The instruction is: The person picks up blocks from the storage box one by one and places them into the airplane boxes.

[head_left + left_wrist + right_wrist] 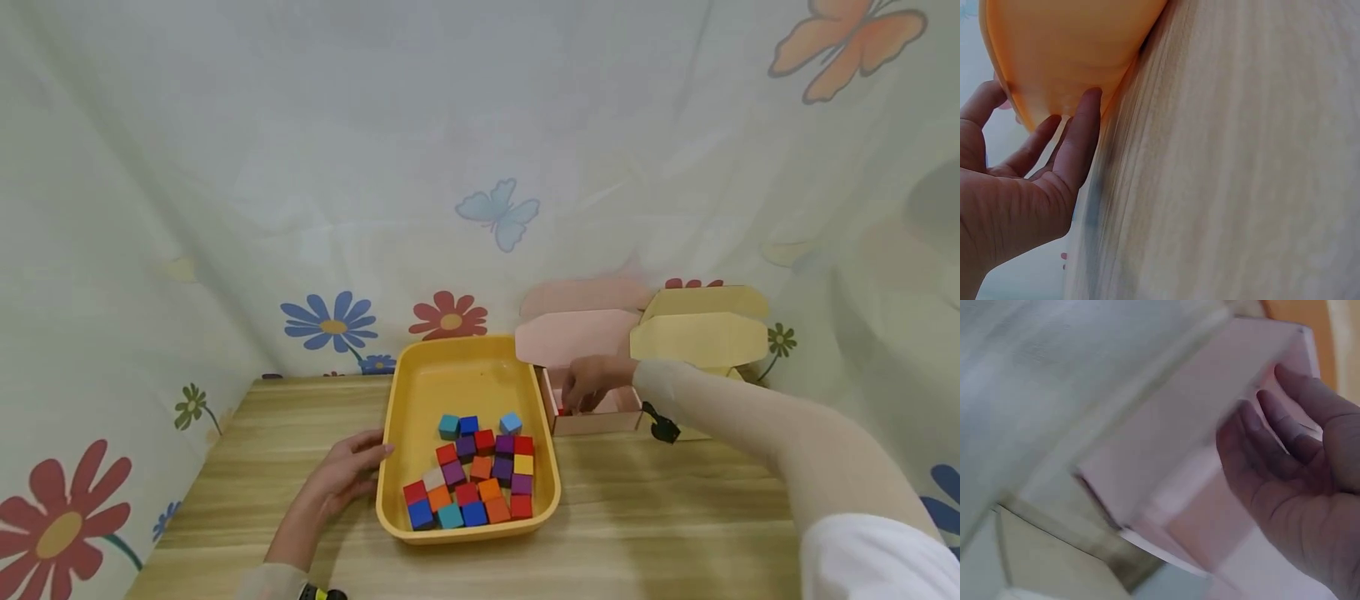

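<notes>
My left hand [341,477] rests beside the yellow tray [474,537], its fingertips [1090,103] touching the tray's outer wall and rim. Inside the tray's near half lie several coloured cubes [480,469], red, blue, purple, orange and teal among them. My right hand [592,379] reaches down into the small pink box [592,425], which has its lid raised. In the right wrist view this hand [1297,487] has bent fingers apart from the thumb, near a box corner, and no cube shows between them. A red cube [561,412] is partly visible beside the fingers in the head view.
A yellow box [701,340] with its lid up stands right of the pink box, partly hidden by my right arm. The wooden table [637,533] extends around the tray. Behind it hangs a flowered curtain [360,208].
</notes>
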Motion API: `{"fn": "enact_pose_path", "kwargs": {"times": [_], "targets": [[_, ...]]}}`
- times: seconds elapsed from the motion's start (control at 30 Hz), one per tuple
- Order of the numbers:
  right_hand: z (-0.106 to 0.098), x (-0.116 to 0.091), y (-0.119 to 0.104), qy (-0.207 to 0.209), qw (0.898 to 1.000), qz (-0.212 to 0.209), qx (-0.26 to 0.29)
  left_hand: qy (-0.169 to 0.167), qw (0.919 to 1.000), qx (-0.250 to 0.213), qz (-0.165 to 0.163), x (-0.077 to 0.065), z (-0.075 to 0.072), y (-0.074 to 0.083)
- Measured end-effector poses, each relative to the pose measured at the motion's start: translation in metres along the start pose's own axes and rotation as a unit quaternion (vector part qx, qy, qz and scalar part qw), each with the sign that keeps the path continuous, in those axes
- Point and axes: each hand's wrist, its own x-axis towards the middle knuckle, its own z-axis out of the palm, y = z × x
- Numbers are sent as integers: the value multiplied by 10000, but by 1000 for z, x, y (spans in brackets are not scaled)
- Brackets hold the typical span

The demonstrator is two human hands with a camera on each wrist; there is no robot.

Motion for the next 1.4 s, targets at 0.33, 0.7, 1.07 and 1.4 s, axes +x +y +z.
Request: {"fn": "enact_pose_path", "kwargs": {"times": [0.33,0.7,1.07,1.4], "targets": [[-27,-16,-27,1267,9564,-1356,-2255,58,10000,28,-28,-3,1,-2],[-1,-33,-65,1703,9128,-1845,-3222,55,10000,-17,32,-1,4,0],[30,-12,-108,1326,8828,-2233,-3914,15,10000,66,-25,-3,3,2],[64,38,-149,282,9087,-1701,-3801,-6,10000,32,-54,-2,2,3]]}}
